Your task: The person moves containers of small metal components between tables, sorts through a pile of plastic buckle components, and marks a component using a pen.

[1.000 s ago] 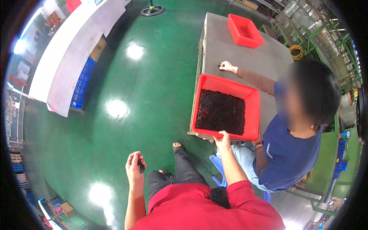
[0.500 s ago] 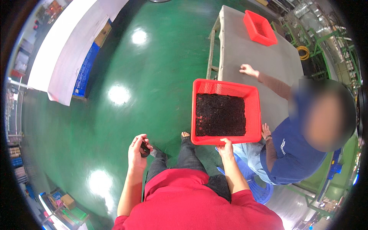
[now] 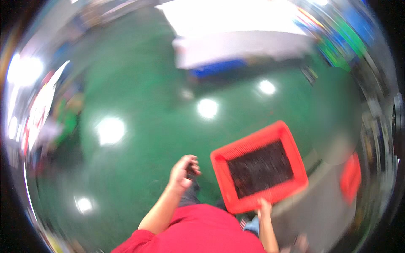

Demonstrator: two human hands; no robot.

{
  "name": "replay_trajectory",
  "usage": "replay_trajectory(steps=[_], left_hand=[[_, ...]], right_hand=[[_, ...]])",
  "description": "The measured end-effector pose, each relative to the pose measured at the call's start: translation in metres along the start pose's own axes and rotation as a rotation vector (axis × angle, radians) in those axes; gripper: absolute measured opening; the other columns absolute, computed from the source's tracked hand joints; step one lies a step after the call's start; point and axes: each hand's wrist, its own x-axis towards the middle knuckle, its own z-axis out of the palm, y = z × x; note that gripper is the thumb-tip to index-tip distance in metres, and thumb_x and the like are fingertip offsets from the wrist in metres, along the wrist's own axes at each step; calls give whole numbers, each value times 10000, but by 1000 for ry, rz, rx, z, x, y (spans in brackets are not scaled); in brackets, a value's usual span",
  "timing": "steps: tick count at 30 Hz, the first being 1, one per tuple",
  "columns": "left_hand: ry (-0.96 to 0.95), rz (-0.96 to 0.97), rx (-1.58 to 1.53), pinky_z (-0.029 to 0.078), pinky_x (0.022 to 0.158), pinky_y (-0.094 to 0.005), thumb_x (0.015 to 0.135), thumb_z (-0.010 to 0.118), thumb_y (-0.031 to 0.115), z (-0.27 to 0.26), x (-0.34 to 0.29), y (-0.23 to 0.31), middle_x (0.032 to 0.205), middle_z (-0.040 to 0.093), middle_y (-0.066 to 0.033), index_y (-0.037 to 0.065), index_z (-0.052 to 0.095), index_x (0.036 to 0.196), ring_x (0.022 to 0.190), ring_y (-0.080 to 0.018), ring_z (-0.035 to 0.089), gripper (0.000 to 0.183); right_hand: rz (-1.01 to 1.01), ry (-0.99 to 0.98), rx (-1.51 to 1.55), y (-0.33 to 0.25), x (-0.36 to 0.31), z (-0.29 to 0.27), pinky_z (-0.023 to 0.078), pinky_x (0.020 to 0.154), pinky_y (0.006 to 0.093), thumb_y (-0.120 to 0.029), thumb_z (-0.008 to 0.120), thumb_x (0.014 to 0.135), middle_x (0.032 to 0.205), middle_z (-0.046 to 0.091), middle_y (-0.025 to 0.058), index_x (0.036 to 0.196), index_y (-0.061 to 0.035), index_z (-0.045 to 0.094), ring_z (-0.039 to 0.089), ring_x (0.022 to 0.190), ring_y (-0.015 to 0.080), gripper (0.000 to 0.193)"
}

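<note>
My right hand (image 3: 264, 206) grips the near rim of a red plastic basket (image 3: 242, 205), thumb over the edge. The basket is tilted and turned in the view, held over the floor and the corner of a grey table. A layer of small, thin black pieces (image 3: 261, 168) covers its bottom; their kind is blurred. To the left, my left hand (image 3: 180, 173) is curled around a small dark object (image 3: 191, 170), mostly hidden by the fingers. That hand is apart from the basket.
The grey table (image 3: 320, 202) lies at the right, with another red basket (image 3: 351, 179) on it. A white-covered table (image 3: 249, 44) stands ahead, a blue crate (image 3: 219, 67) beneath it. Green floor (image 3: 147, 156) stretches left. Light-blue cloth (image 3: 252, 225) shows beside my right wrist.
The view has swung to the right to left, bringing the white-covered table ahead and the grey table to the lower right. Both hands keep their holds; the basket now looks tilted.
</note>
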Motion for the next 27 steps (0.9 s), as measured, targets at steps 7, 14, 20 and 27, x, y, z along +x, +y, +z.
replay_trajectory(steps=[7, 14, 20, 27], left_hand=[[218, 159, -399, 444, 483, -290, 862, 448, 237, -188, 2, 65, 671, 526, 5, 69, 553, 840, 557, -110, 512, 199], [674, 657, -584, 439, 473, -288, 853, 457, 222, -309, -69, 158, 652, 520, 0, 75, 554, 805, 549, -109, 502, 182], [592, 796, -701, 425, 527, -305, 858, 457, 239, -364, -22, 284, 673, 513, 0, 90, 538, 826, 572, -128, 484, 173], [599, 726, -1041, 426, 543, -323, 875, 418, 333, -439, 22, 361, 692, 520, -22, 67, 548, 853, 606, -151, 491, 296]], right_hand=[[130, -55, -448, 37, 69, 151, 374, 475, 283, -56, 481, 719, 612, 470, 17, 684, -74, 508, 455, 540, 151, 49], [357, -369, -574, 81, 96, 386, 427, 461, 311, -38, 554, 580, 582, 505, 47, 609, -88, 494, 508, 512, 209, 83], [177, -766, -753, 143, 105, 608, 475, 480, 322, 28, 476, 548, 600, 475, 45, 626, -69, 448, 521, 515, 192, 127], [286, -967, -1048, 312, 51, 872, 452, 448, 359, 32, 513, 581, 625, 521, 80, 675, -10, 522, 531, 521, 220, 103]])
